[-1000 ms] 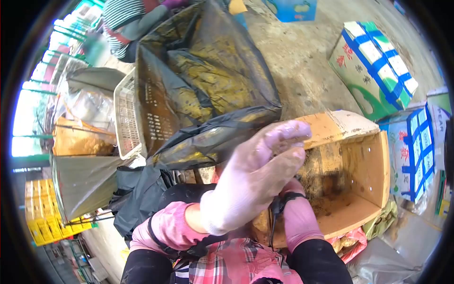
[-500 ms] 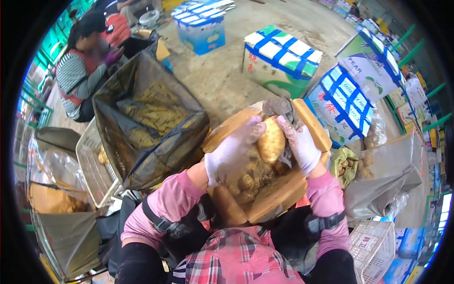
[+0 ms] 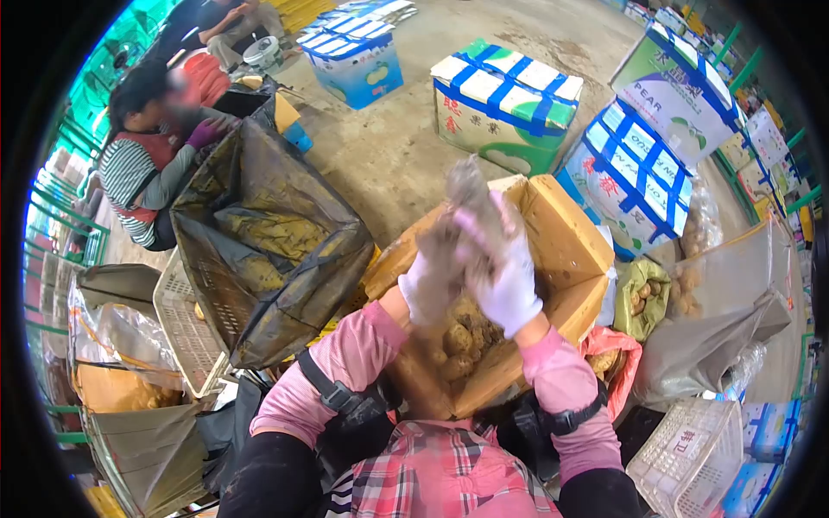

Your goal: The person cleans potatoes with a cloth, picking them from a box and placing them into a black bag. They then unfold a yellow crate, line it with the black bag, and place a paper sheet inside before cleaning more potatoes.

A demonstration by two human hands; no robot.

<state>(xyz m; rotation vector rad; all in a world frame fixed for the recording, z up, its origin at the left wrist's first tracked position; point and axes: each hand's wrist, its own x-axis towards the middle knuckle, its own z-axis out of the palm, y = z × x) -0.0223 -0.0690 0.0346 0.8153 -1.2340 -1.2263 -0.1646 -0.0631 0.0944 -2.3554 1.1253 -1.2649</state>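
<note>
My left hand [image 3: 434, 274] and my right hand [image 3: 505, 281], both in white, soiled gloves, are close together above an open cardboard box [image 3: 566, 237]. A grey-brown cloth [image 3: 469, 180] sticks up between the fingers of my right hand, which are closed on it. The fingers of my left hand are smeared by motion, and what they hold, if anything, is hidden. Dirt-covered potatoes [image 3: 458, 339] lie in the box below my hands.
A black-lined container [image 3: 294, 302] stands left of the box, beside a white crate [image 3: 186, 324]. Taped cartons [image 3: 509, 99] stand ahead and right. A green bag [image 3: 641, 302] and a white basket [image 3: 691, 453] are at right. A co-worker [image 3: 147, 164] sits at upper left.
The large potato between my hands is no longer visible. My hands have come together, and the cloth from the box's far edge is now raised in my right hand. The view has shifted slightly.
</note>
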